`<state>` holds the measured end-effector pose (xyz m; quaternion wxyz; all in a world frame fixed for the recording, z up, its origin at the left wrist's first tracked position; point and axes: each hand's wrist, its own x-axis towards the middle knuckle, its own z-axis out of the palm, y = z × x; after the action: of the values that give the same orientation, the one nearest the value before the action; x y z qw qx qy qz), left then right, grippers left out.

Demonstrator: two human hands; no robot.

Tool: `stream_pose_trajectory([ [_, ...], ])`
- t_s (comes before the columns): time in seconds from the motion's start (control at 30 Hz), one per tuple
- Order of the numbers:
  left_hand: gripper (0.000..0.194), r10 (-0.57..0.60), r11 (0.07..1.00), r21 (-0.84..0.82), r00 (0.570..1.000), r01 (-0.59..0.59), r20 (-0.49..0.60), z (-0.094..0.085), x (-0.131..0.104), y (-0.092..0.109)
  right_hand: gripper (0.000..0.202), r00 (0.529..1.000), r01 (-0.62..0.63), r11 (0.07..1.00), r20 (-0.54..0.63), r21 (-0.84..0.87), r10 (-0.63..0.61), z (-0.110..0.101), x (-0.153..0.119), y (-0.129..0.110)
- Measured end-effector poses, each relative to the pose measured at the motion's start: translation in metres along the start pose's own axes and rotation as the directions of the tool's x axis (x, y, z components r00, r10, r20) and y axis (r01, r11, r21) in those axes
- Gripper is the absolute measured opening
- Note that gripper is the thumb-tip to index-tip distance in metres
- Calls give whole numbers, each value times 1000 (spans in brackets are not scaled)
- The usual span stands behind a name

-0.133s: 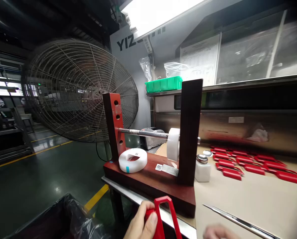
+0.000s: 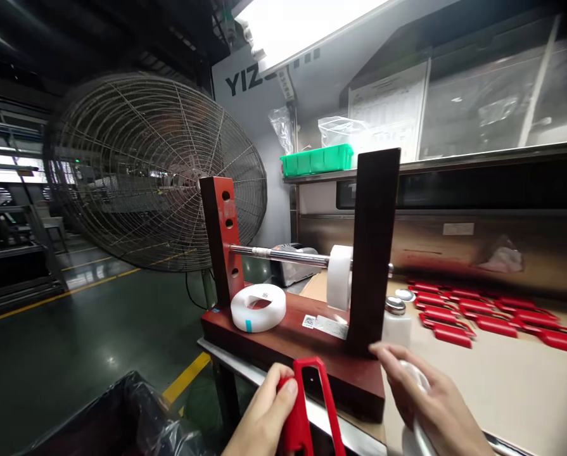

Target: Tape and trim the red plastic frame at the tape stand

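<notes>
Your left hand (image 2: 264, 421) is curled tight around one red plastic loop-shaped part (image 2: 306, 405), with your thumb pressed on its side. You hold it low, just in front of the dark red wooden stand (image 2: 283, 345) at the near edge of the bench.

Your right hand (image 2: 435, 405) is half open, with fingers spread and bent. It rests over something white and round (image 2: 414, 373) on the tan cardboard-covered table (image 2: 502, 386), right beside the stand. It is blurry, so you cannot tell if the hand grips it.

Two posts stand up from the stand: one red post with holes (image 2: 221, 237) and one dark brown post (image 2: 373, 247). One shiny metal rod (image 2: 283, 254) runs between them. Two white tape rolls are there: one roll on the rod (image 2: 339, 277), touching the dark post, and one flat roll lying on the base (image 2: 258, 307).

One small white bottle with a silver cap (image 2: 397, 316) sits behind the dark post. Many more red parts (image 2: 477, 316) lie in rows far back on the table; they are too blurry to count. One big round wire fan (image 2: 154, 171) stands to the left, and one green plastic bin (image 2: 317, 159) sits on a shelf.
</notes>
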<state>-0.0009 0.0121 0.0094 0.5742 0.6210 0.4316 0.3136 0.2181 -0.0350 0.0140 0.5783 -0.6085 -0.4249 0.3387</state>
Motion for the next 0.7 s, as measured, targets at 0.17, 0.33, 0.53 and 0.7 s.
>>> stream_pose_trajectory([
  [0.17,37,31,1000,-4,999,-30,17,-11,24,19,68,996,36,999,83,36,-39,23,32,-28],
  [0.33,21,52,998,38,999,-52,9,-19,41,35,54,994,91,996,64,-8,-90,32,34,-28],
  [0.53,18,51,995,78,998,-54,35,-15,54,42,57,996,82,997,40,-13,-82,35,22,-31],
  [0.7,27,73,992,101,994,-81,78,-3,62,43,59,995,69,997,77,-18,-68,33,0,-26],
])
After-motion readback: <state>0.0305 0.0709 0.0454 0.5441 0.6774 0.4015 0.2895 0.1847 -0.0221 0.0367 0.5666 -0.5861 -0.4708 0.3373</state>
